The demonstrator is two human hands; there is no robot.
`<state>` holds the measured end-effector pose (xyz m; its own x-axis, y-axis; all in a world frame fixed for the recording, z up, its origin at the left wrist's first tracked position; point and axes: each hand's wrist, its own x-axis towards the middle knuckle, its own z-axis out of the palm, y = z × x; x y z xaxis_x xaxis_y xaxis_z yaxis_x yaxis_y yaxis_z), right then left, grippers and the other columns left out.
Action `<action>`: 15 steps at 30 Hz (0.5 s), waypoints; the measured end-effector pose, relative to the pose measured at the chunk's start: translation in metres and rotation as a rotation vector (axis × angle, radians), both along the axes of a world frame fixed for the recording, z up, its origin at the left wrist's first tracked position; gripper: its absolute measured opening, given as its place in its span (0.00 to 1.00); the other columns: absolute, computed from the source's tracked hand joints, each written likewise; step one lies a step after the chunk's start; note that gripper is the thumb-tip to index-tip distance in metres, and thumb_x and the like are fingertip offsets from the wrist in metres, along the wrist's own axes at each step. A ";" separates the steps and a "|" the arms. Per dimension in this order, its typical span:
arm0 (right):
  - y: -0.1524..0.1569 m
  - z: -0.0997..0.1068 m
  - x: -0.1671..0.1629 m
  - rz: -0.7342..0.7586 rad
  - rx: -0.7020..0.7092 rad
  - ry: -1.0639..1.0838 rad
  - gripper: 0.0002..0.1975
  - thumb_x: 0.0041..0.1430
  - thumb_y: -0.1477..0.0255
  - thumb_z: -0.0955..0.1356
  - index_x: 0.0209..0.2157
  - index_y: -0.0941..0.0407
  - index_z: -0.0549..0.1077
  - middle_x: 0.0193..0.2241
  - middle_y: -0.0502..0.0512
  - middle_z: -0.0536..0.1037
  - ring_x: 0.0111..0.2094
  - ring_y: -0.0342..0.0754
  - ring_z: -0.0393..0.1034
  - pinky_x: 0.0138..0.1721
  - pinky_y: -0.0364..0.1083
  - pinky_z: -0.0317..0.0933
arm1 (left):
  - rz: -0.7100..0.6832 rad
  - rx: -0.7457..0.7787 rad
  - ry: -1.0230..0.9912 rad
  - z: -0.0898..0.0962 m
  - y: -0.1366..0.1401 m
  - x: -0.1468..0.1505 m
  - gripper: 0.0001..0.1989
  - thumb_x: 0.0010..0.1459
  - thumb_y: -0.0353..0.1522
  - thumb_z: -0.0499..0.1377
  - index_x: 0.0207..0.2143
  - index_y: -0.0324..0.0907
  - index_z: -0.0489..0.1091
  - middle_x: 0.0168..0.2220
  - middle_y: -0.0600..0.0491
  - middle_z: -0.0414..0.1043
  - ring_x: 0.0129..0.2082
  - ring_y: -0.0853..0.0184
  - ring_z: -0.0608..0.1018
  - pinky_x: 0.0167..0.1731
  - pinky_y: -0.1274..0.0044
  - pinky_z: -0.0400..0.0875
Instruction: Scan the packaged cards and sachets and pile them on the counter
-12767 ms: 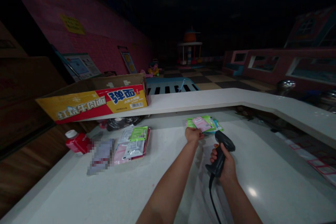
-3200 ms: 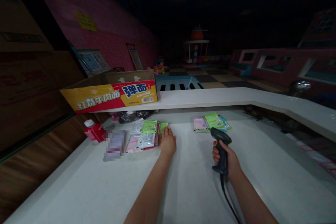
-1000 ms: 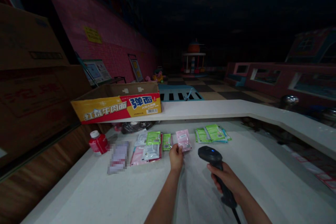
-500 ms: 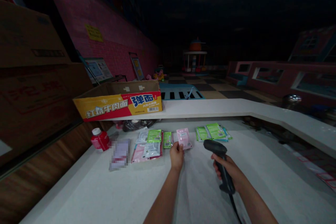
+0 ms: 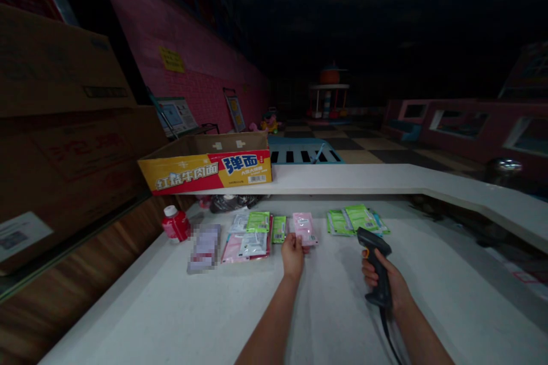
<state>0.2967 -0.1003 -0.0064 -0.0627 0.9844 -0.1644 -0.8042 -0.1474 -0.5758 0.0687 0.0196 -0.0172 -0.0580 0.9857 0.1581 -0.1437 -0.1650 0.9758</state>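
Observation:
My left hand (image 5: 293, 255) is closed at the lower left edge of a pink packet (image 5: 303, 227), pinching it near the white tabletop. My right hand (image 5: 394, 284) is wrapped round the handle of a black barcode scanner (image 5: 378, 265), whose cable runs down toward me. The scanner's head points left and forward, apart from the pink packet. Just left of my left hand lies a small green packet (image 5: 279, 229). Further left, a pile of pink, silver and green packets (image 5: 253, 244) is spread out. Several green packets (image 5: 358, 217) lie beyond the scanner.
A red bottle (image 5: 175, 226) with a white cap stands at the left, beside a pale, blurred-out flat item (image 5: 205, 248). An open cardboard noodle box (image 5: 209, 170) sits on the raised white ledge (image 5: 342, 178). Large brown cartons (image 5: 64, 142) are stacked at the far left.
My right hand has moved right with the scanner, away from the pink packet. My left hand stays at the packet, which lies slightly lower. The whole view has shifted a little.

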 end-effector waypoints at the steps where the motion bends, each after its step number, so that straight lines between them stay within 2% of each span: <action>1: 0.001 -0.001 0.001 0.005 0.000 0.009 0.16 0.49 0.61 0.76 0.34 0.57 0.73 0.17 0.44 0.66 0.15 0.35 0.58 0.15 0.35 0.52 | 0.014 -0.011 -0.021 0.000 0.001 0.000 0.22 0.49 0.51 0.61 0.30 0.40 0.66 0.24 0.53 0.72 0.19 0.67 0.75 0.20 0.76 0.72; 6: 0.000 0.004 -0.002 -0.037 -0.024 0.026 0.15 0.48 0.63 0.76 0.33 0.58 0.73 0.17 0.44 0.67 0.15 0.35 0.57 0.14 0.35 0.53 | 0.166 -0.107 -0.160 0.005 0.011 -0.006 0.21 0.43 0.46 0.66 0.30 0.37 0.68 0.24 0.51 0.74 0.18 0.66 0.76 0.21 0.75 0.74; 12: -0.004 0.011 -0.009 -0.075 -0.057 0.017 0.18 0.44 0.63 0.78 0.31 0.58 0.73 0.16 0.45 0.67 0.15 0.35 0.57 0.14 0.35 0.53 | 0.260 -0.315 -0.468 0.013 0.017 -0.010 0.11 0.47 0.34 0.65 0.25 0.37 0.66 0.19 0.55 0.70 0.18 0.69 0.76 0.26 0.74 0.76; 15: -0.004 0.010 -0.008 -0.082 -0.053 0.003 0.17 0.45 0.63 0.78 0.32 0.58 0.73 0.17 0.45 0.67 0.15 0.35 0.57 0.14 0.35 0.53 | 0.328 -0.299 -0.584 0.014 0.016 -0.007 0.10 0.48 0.31 0.64 0.23 0.38 0.64 0.19 0.56 0.68 0.20 0.69 0.76 0.30 0.72 0.77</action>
<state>0.2884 -0.1041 0.0039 0.0168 0.9762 -0.2161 -0.8167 -0.1113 -0.5662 0.0616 0.0352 -0.0029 -0.3501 0.8993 -0.2621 -0.6429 -0.0272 0.7654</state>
